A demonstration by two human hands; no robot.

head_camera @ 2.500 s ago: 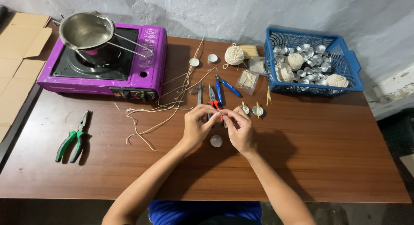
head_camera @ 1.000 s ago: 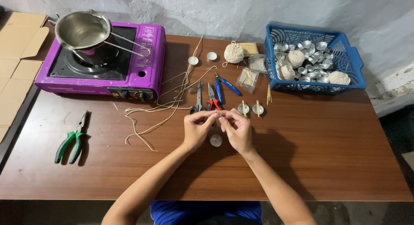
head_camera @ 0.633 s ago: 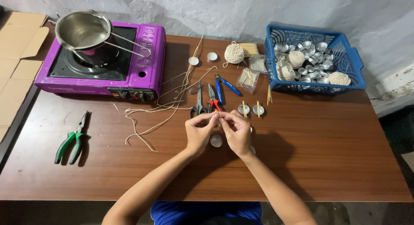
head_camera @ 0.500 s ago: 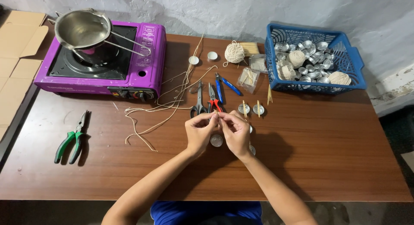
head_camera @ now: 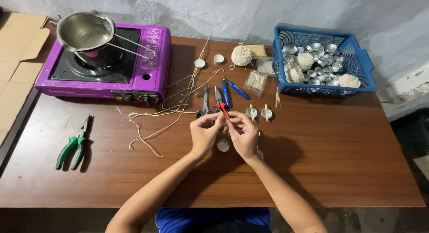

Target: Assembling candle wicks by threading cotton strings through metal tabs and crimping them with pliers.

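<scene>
Left hand: (head_camera: pixel 204 134) raised just above the tabletop (head_camera: pixel 339 170) at its centre, thumb and forefinger pinched shut on something very small; it is too small to name, though it looks like a bit of pale wick
Right hand: (head_camera: pixel 243 134) at 3 o'clock of the left hand, fingertips touching it, its grip likewise closed on the same tiny piece
Thing in hand: between the two sets of fingertips, over the round metal cup (head_camera: pixel 223 145), which lies on the wood at 6 o'clock of the fingertips
Doing it well: in my judgement, keep both pinches close together so the short piece cannot bend away, and work straight above the cup so that anything dropped lands near it
Cut wicks: a loose tangle of pale string (head_camera: pixel 165 110) at 10 o'clock of the hands; too tangled to count
Small tools: three by my count, grey scissors (head_camera: pixel 204 103), red-handled snips (head_camera: pixel 220 105) and blue-handled cutters (head_camera: pixel 232 88), all at 12 o'clock of the hands
Green pliers: (head_camera: pixel 73 143) one pair, at 9 o'clock, well apart
Stove: one purple burner (head_camera: pixel 147 67) at 10 o'clock, one steel pot (head_camera: pixel 85 32) on it
Basket: one blue basket (head_camera: pixel 366 74) at 2 o'clock, many metal cups inside, and three balls of string as far as I can tell
String ball on the wood: (head_camera: pixel 241 55) one, at 12 o'clock
Cups with sticks: (head_camera: pixel 251 112) two, at 1 o'clock
</scene>
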